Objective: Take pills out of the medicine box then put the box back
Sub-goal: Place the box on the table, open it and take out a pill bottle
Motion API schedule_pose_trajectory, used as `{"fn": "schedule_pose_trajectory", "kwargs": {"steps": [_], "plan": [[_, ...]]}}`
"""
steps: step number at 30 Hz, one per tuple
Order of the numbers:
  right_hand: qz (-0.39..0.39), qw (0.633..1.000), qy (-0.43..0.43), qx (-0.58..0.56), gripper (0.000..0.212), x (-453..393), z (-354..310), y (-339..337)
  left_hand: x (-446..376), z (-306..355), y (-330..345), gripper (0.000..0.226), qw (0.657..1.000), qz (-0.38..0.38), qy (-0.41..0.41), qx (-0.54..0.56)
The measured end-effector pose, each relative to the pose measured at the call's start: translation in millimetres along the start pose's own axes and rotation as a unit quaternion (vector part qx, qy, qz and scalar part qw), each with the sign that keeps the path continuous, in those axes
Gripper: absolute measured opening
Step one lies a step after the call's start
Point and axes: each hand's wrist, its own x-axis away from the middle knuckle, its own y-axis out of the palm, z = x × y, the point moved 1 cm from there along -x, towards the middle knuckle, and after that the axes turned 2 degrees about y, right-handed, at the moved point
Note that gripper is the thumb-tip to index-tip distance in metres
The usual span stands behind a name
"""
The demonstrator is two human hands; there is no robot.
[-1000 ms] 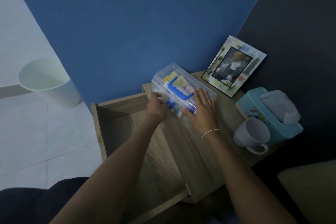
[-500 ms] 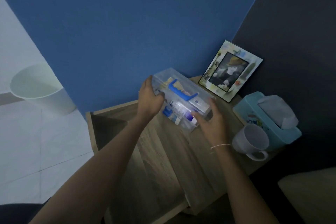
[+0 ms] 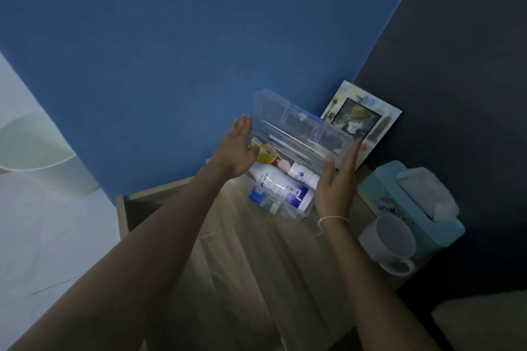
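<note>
Wooden nightstand [image 3: 245, 251], open medicine box [image 3: 288, 179] between hands [image 3: 288, 162]

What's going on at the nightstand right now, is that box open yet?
Yes. The clear medicine box sits on the wooden nightstand top with its lid swung up toward the blue wall. The left hand and right hand are at either end of the lid, palms open. Bottles and packets, including a white and blue bottle, lie inside; nothing has been taken out. A mug, tissue box and photo frame stand to the right.
</note>
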Motion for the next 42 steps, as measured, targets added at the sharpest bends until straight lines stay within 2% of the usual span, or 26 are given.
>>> {"fn": "schedule_pose_trajectory", "kwargs": {"steps": [6,18,29,33,38,42], "plan": [[-0.045,0.998,0.024,0.043,0.072,-25,6,4,6,-13,17,0.064,0.994,-0.064,-0.044,-0.08],[-0.091,0.989,0.071,0.097,0.073,-42,13,7,26,-14,23,0.062,0.99,-0.066,-0.032,-0.121],[-0.134,0.98,0.054,0.136,0.07,-39,17,-4,43,-11,22,0.06,0.994,-0.039,-0.022,-0.097],[-0.118,0.98,0.043,0.156,0.062,-11,20,-10,58,-9,24,0.058,0.997,-0.002,0.002,-0.072],[-0.046,0.99,0.073,0.112,0.054,53,27,-19,84,-6,36,0.06,0.994,0.034,0.063,-0.084],[-0.057,0.986,0.08,0.134,0.052,107,43,-24,101,-4,49,0.052,0.993,0.05,0.069,-0.08]]}}
